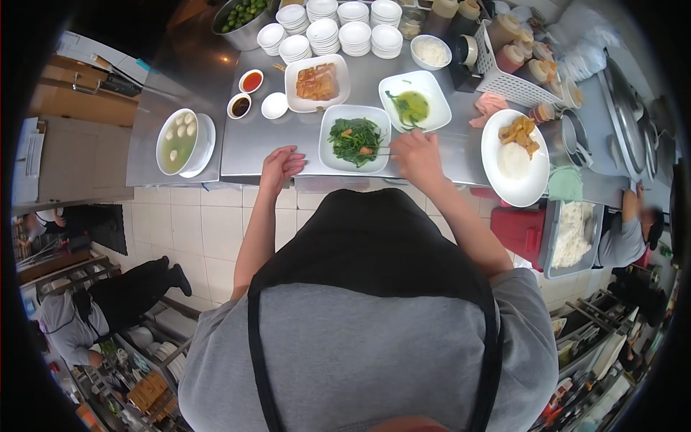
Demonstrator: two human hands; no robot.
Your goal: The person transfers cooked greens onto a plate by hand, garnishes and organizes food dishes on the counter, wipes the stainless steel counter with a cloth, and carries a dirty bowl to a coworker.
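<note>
My right hand (416, 155) is closed on a thin metal utensil (384, 153), whose far end reaches into a square white bowl (325, 155) of cooked leafy greens (353, 142) with orange-brown pieces on top. The utensil's exact kind is too small to tell. Left of that bowl, my left hand (284, 167) hovers by the counter's front edge, fingers apart and holding nothing. Behind my right hand sits another square white bowl (440, 115) with a few greens in yellow-green liquid. A square dish (294, 86) of sliced browned meat stands behind the greens.
Sauce dishes (251, 81) and stacked small white dishes (324, 32) stand behind. At left is a bowl of dumpling-like balls in broth (179, 140); at right, an oval plate (512, 191) with rice. A rice tub (572, 234) is lower right. Co-workers (79, 317) are on both sides.
</note>
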